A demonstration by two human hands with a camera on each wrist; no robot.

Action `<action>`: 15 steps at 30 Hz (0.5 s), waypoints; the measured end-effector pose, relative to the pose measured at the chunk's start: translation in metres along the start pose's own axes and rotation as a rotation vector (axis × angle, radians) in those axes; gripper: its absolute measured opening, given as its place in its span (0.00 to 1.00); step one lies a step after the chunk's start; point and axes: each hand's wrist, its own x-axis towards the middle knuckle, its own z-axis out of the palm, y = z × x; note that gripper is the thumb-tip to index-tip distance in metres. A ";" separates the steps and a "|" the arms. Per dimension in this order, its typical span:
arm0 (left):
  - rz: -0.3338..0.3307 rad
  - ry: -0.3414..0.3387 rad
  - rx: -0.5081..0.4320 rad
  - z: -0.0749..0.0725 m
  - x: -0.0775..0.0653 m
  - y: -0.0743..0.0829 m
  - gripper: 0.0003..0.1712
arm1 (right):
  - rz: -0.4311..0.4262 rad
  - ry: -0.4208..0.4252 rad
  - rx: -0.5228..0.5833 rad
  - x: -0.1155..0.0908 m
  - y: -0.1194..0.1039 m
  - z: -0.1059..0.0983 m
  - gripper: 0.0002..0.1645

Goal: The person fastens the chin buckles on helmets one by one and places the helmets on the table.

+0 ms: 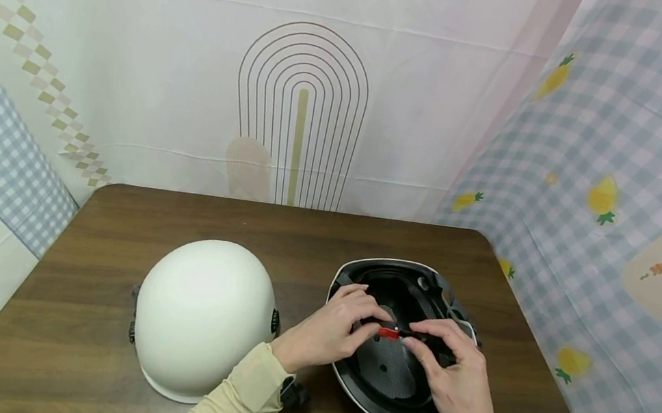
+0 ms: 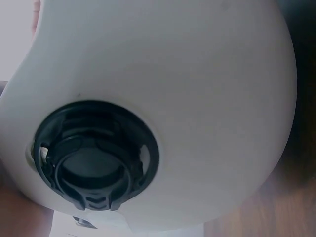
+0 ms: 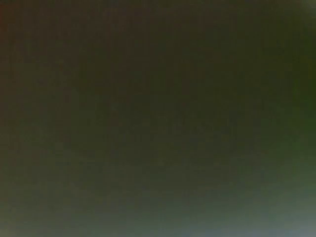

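A helmet (image 1: 382, 371) lies upside down at the right of the table, its black inside facing up and a white edge round it. Over its opening, a small red and black chin strap buckle (image 1: 388, 333) is held between both hands. My left hand (image 1: 332, 324) pinches its left end between thumb and fingers. From the right, my right hand (image 1: 459, 377) pinches the black end beside the red part. Whether the two halves are joined cannot be made out. The right wrist view is dark and blurred.
A white helmet (image 1: 202, 315) stands dome up on the left, close to my left forearm. The left wrist view shows its side with a round black fitting (image 2: 94, 155). Both helmets are on a brown wooden table (image 1: 279, 224), with patterned cloths (image 1: 411, 106) hanging behind and beside it.
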 end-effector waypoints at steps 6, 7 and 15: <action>0.005 0.003 -0.001 0.000 0.000 0.000 0.09 | 0.014 -0.005 -0.009 0.000 0.001 -0.001 0.20; 0.003 0.000 0.002 0.000 0.000 0.000 0.09 | 0.007 -0.003 -0.015 0.000 0.002 0.000 0.20; -0.007 -0.020 0.013 0.000 0.001 0.001 0.10 | -0.061 0.004 -0.033 0.002 -0.005 0.000 0.22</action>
